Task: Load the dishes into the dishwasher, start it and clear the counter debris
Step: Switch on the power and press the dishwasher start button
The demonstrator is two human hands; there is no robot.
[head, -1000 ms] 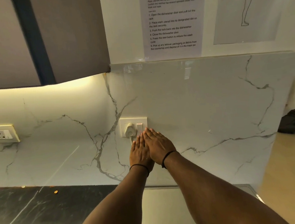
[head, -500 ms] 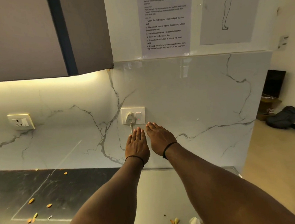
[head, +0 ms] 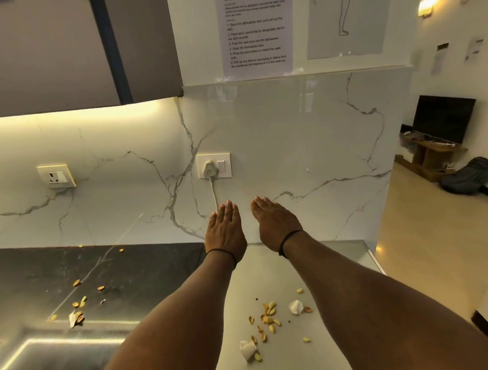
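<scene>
Instruction sheet [head: 255, 27]: "Close the dishwasher door"

Two hands [head: 224, 230] [head: 275, 222] are seen, two wall sockets [head: 56, 176] [head: 214, 166], two taped sheets [head: 255, 26] [head: 347, 12], three crumpled paper bits [head: 295, 307] [head: 248, 350] [head: 72, 318]; shell scraps [head: 269, 319] can't be counted.

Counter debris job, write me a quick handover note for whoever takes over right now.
Left hand: flat, fingers straight, holding nothing, held out in front of the marble backsplash.
Right hand: the same, beside it, a gap between them.
Nut shells and crumpled paper scraps lie on the steel counter below the arms; more shells on the dark counter to the left.
Plug sits in the wall socket.
Done: nothing visible. No dishwasher or dishes are in view.
Left: loading, starting the cycle, clearing all debris.
</scene>
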